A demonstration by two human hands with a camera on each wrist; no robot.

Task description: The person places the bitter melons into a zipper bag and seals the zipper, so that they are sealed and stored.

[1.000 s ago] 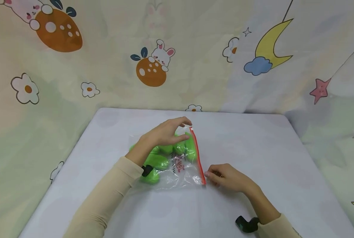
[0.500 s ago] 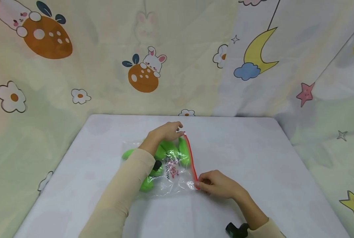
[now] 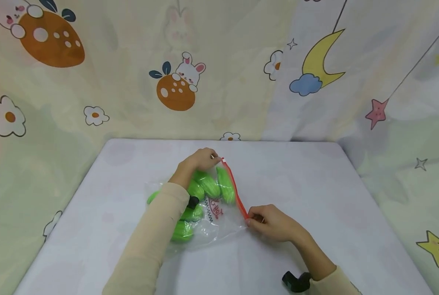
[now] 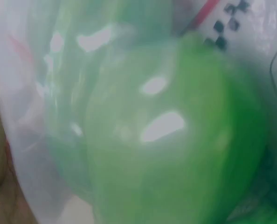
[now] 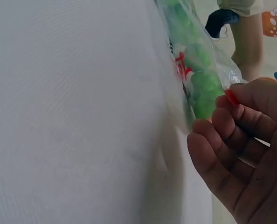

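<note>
A clear zip bag (image 3: 219,229) with a red zip strip (image 3: 236,192) lies on the table, with printed red lettering on its side. Inside are several ribbed, light-green, gourd-like pieces (image 3: 225,185); in the left wrist view, one green piece (image 4: 176,135) fills most of the picture behind the plastic. My left hand (image 3: 204,159) pinches the far end of the strip, beside a small white tab. At the near end, my right hand (image 3: 272,221) pinches the other corner between thumb and forefinger. In the right wrist view, the red strip end (image 5: 231,97) shows between those fingertips.
The bag rests on a white-covered table (image 3: 315,176). Behind it hangs a patterned cloth (image 3: 234,90) with rabbits, flowers and a moon. A black wrist camera (image 3: 296,282) is strapped near the right sleeve.
The left hand has come down onto the far corner and gripped it. The right hand has closed on the near corner. The strip end is raised slightly and the green pieces have shifted.
</note>
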